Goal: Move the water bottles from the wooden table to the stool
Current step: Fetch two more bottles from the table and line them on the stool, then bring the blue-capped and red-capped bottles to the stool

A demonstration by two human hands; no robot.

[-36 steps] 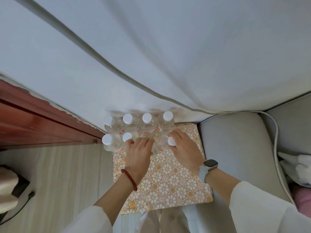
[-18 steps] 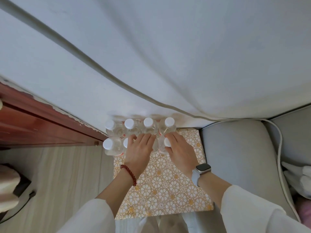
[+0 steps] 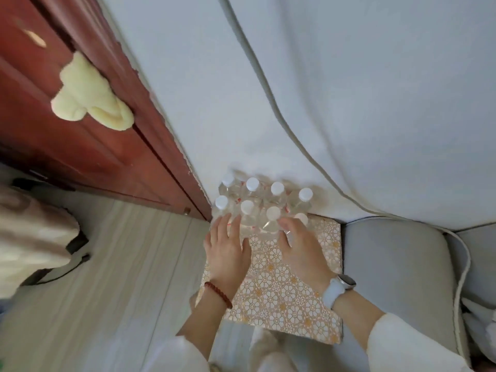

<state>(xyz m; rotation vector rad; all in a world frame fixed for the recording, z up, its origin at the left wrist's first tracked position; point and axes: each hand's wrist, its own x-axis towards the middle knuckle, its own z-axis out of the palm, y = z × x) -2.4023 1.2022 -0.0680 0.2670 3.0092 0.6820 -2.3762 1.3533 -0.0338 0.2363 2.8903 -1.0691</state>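
while eight clear plastic water bottles with white caps [image 3: 264, 204] stand upright in two rows at the far edge of the square stool with gold flower-patterned cushion [image 3: 281, 285], both hands lie just behind the near row. left hand [image 3: 228, 251] sits at the far left corner, fingers straight and spread, tips touching a bottle. right hand [image 3: 300, 247] has loosely curled fingers against the third and fourth near bottles; a closed grip cannot be told. bottle axes are vertical, so the cluster lies straight ahead of both sets of fingertips.

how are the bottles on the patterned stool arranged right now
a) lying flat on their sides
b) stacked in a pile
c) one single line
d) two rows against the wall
d: the white-capped bottles stand upright in two rows at the stool's far edge, by the wall.
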